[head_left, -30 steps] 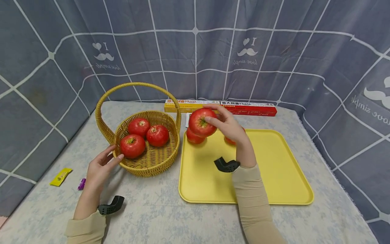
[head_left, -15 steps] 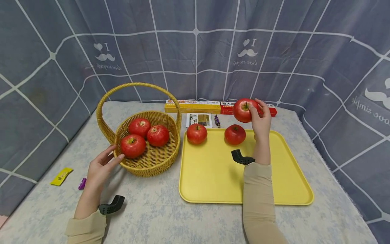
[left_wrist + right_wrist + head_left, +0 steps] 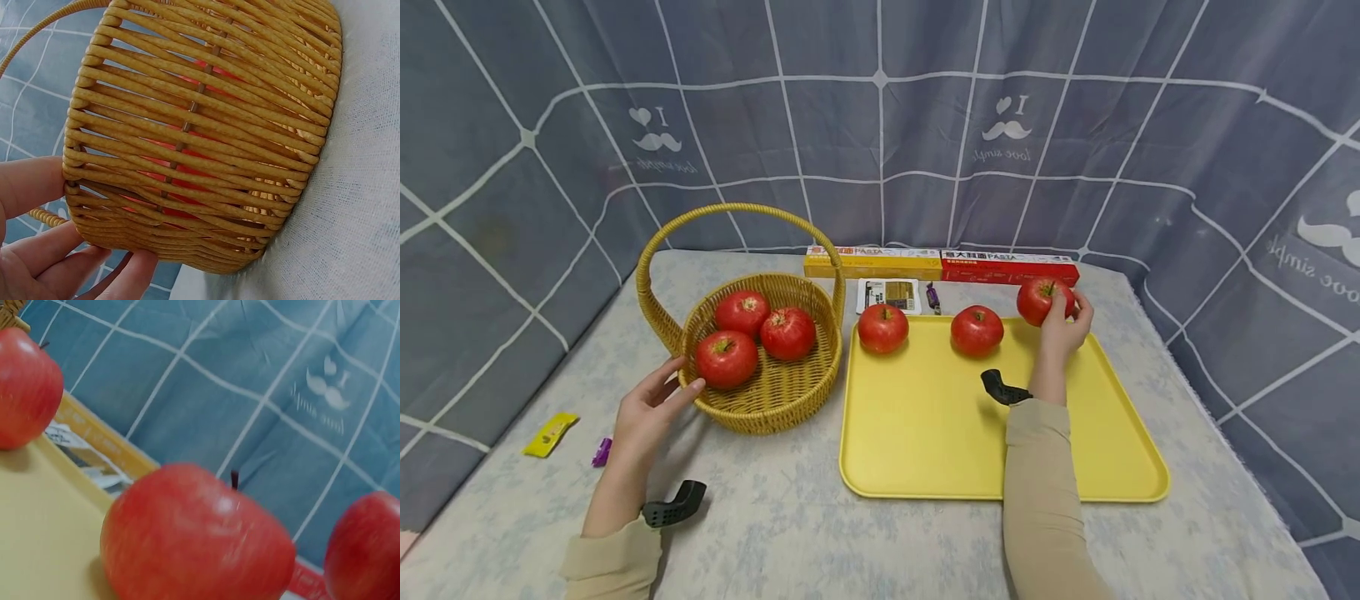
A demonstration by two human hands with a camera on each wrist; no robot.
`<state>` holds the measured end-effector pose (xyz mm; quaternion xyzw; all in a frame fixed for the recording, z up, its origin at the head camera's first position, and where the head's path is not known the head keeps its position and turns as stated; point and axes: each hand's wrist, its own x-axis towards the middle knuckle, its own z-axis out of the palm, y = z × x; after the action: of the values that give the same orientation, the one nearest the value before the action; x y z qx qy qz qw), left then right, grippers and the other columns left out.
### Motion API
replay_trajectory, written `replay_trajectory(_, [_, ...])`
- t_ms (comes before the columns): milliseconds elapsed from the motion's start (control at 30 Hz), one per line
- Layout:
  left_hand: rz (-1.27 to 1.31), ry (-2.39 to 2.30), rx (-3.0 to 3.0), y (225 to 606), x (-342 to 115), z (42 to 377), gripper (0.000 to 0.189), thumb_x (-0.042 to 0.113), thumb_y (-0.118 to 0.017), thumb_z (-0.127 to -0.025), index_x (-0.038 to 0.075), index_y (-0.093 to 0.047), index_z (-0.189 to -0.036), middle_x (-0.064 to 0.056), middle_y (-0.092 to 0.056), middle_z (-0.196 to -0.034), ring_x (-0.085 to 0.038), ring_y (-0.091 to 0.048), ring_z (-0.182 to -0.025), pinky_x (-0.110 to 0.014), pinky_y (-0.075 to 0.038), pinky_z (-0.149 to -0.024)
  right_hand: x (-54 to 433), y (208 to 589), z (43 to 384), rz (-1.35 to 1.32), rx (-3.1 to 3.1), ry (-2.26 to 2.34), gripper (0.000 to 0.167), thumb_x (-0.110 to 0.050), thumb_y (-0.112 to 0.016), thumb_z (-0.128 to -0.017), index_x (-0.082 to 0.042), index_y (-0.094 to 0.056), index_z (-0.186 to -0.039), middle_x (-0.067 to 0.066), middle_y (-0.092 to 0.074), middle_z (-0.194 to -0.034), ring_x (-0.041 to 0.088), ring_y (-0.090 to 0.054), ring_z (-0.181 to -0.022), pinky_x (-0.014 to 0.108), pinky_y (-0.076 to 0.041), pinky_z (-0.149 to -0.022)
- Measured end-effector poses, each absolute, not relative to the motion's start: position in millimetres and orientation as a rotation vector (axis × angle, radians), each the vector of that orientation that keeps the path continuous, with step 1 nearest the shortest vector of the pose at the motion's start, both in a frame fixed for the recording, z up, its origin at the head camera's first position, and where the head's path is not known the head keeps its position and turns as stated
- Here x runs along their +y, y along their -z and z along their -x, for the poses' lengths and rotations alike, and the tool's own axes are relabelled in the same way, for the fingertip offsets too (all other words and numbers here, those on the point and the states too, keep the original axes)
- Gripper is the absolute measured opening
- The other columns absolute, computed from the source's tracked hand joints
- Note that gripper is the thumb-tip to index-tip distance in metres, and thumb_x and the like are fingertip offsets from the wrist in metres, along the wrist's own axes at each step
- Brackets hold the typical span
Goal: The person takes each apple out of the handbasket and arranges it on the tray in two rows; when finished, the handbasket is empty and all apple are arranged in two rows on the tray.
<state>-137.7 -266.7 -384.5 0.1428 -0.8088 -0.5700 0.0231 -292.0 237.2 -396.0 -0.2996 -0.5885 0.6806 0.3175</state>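
My right hand [image 3: 1063, 325] holds a red apple [image 3: 1036, 300] from its right side, at the far right corner of the yellow tray [image 3: 925, 433]. Left of it on the tray, along the far edge, sit a middle apple [image 3: 977, 331] and a left apple [image 3: 883, 327]. The right wrist view has red apples but no hand. A wicker basket [image 3: 775, 421] with a tall handle carries three more apples [image 3: 726, 359]. My left hand [image 3: 643, 417] pinches its near left rim; in the left wrist view its fingers [image 3: 37, 181] lie against the woven wall.
Behind the tray lie a yellow pasta box [image 3: 872, 264], a red pasta box [image 3: 1007, 269], a flat white packet [image 3: 889, 296] and a small purple-wrapped sweet [image 3: 933, 298]. At far left are a yellow sachet [image 3: 551, 435] and a purple wrapper [image 3: 602, 452]. A grid-patterned curtain [image 3: 880, 125] encloses the table.
My right hand has carried its apple from over the left tray apple rightward, then down to the tray's far right corner. My left hand and the basket have stayed put.
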Motion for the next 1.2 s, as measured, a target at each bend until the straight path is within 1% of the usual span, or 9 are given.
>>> replay_trajectory(33, [-0.446, 1.768, -2.503, 385.1, -266.7, 137.2, 0.072, 0.045, -0.062, -0.088, 0.019, -0.031, -0.148, -0.003, -0.019, -0.155, -0.03, -0.026, -0.137, -0.043, -0.031, -0.106, 238.4, 399.9, 292.5, 0.803, -1.532, -1.793, 0.042, -0.03, -0.059, -0.093, -0.016, -0.051, -0.131, 0.001, -0.045, -0.134, 0.013, -0.037, -0.123, 0.022, -0.037, -0.099])
replay_trajectory(67, [-0.447, 1.776, -2.497, 385.1, -266.6, 136.5, 0.072, 0.045, -0.062, -0.088, 0.019, -0.031, -0.148, -0.003, -0.019, -0.155, -0.03, -0.025, -0.137, -0.05, -0.028, -0.106, 239.2, 403.3, 292.8, 0.819, -1.521, -1.792, 0.041, -0.03, -0.058, -0.093, -0.017, -0.05, -0.132, 0.001, -0.044, -0.135, 0.012, -0.036, -0.124, 0.022, -0.036, -0.099])
replay_trajectory(267, [-0.453, 1.772, -2.503, 384.8, -266.1, 136.6, 0.072, 0.045, -0.062, -0.088, 0.02, -0.031, -0.148, -0.003, -0.019, -0.155, -0.03, -0.026, -0.137, -0.049, -0.029, -0.106, 243.1, 417.2, 295.6, 0.899, -1.467, -1.763, 0.043, -0.032, -0.06, -0.092, -0.02, -0.05, -0.133, 0.001, -0.037, -0.139, 0.009, -0.035, -0.127, 0.018, -0.034, -0.1])
replay_trajectory(533, [-0.467, 1.759, -2.519, 384.2, -265.4, 136.6, 0.074, 0.047, -0.062, -0.087, 0.019, -0.031, -0.148, -0.003, -0.019, -0.155, -0.029, -0.026, -0.137, -0.046, -0.03, -0.106, 247.3, 422.3, 294.3, 1.047, -1.491, -1.65, 0.047, -0.036, -0.06, -0.091, -0.021, -0.049, -0.134, 0.004, -0.036, -0.139, 0.012, -0.036, -0.127, 0.019, -0.034, -0.1])
replay_trajectory(700, [-0.476, 1.771, -2.509, 384.0, -265.1, 137.4, 0.074, 0.046, -0.063, -0.087, 0.019, -0.031, -0.148, -0.002, -0.02, -0.155, -0.029, -0.026, -0.137, -0.045, -0.03, -0.106, 249.3, 419.8, 293.1, 1.129, -1.533, -1.621, 0.049, -0.042, -0.058, -0.091, -0.026, -0.046, -0.136, 0.002, -0.035, -0.14, 0.011, -0.034, -0.129, 0.02, -0.034, -0.101])
replay_trajectory(800, [-0.473, 1.778, -2.504, 384.0, -265.2, 137.7, 0.074, 0.046, -0.063, -0.087, 0.019, -0.031, -0.148, -0.002, -0.019, -0.155, -0.03, -0.025, -0.137, -0.048, -0.029, -0.106, 250.8, 417.3, 291.0, 1.164, -1.554, -1.615, 0.051, -0.043, -0.056, -0.092, -0.026, -0.044, -0.138, 0.001, -0.034, -0.141, 0.011, -0.032, -0.13, 0.021, -0.034, -0.102])
replay_trajectory(967, [-0.468, 1.777, -2.501, 384.0, -265.1, 138.0, 0.074, 0.047, -0.063, -0.087, 0.019, -0.031, -0.148, -0.002, -0.018, -0.156, -0.03, -0.026, -0.137, -0.049, -0.029, -0.106, 252.5, 412.3, 286.5, 1.213, -1.575, -1.591, 0.05, -0.045, -0.051, -0.093, -0.027, -0.042, -0.14, -0.001, -0.035, -0.143, 0.012, -0.03, -0.132, 0.023, -0.03, -0.105])
replay_trajectory(1067, [-0.471, 1.784, -2.492, 384.3, -265.1, 138.2, 0.074, 0.047, -0.063, -0.087, 0.019, -0.031, -0.148, -0.002, -0.018, -0.156, -0.03, -0.025, -0.137, -0.049, -0.029, -0.106, 250.8, 406.7, 284.6, 1.194, -1.586, -1.546, 0.05, -0.045, -0.05, -0.094, -0.027, -0.04, -0.14, -0.003, -0.036, -0.143, 0.011, -0.029, -0.132, 0.023, -0.029, -0.105])
replay_trajectory(1200, [-0.471, 1.782, -2.491, 384.9, -265.2, 138.1, 0.074, 0.046, -0.063, -0.087, 0.019, -0.031, -0.148, -0.002, -0.018, -0.155, -0.03, -0.025, -0.138, -0.048, -0.029, -0.106, 242.1, 390.6, 279.8, 0.983, -1.51, -1.506, 0.049, -0.037, -0.054, -0.094, -0.021, -0.038, -0.137, -0.005, -0.036, -0.141, 0.006, -0.028, -0.13, 0.016, -0.026, -0.102])
